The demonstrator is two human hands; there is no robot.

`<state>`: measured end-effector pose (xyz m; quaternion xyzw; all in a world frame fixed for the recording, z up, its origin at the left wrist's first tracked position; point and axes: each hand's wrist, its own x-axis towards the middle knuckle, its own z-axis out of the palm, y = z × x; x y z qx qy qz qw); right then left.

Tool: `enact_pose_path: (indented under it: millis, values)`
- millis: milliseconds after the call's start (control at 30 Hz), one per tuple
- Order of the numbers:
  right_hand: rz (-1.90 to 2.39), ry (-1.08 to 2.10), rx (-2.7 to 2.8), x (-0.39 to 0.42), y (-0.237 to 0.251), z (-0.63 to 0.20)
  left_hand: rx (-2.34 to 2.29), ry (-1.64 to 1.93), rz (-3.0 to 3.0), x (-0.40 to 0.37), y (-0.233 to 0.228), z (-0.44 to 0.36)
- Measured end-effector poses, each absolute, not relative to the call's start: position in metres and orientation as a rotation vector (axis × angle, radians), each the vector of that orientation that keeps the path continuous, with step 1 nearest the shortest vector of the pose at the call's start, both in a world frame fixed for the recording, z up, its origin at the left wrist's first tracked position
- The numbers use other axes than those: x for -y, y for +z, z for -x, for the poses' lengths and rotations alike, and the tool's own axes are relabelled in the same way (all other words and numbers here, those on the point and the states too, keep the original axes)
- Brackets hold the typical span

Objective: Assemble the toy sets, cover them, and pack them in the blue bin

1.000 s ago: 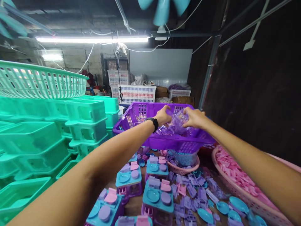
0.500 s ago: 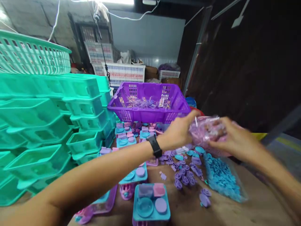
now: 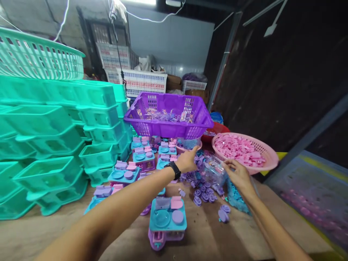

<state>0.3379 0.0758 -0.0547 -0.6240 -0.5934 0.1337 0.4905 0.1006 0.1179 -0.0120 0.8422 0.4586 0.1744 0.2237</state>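
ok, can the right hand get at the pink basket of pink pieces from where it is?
Probably yes: the right hand rests on the clear bag, the pink basket lies just beyond, open-topped, nothing between them.
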Motion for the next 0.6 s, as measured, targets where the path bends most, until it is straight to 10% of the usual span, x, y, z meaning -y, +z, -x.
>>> enact_pose_path:
  millis: [600]
  values:
    - [1.126,0.544,0.849,-0.073,-0.036,-0.344,-1.337,0.612,-2.293,-0.101,-0.021,-0.119]
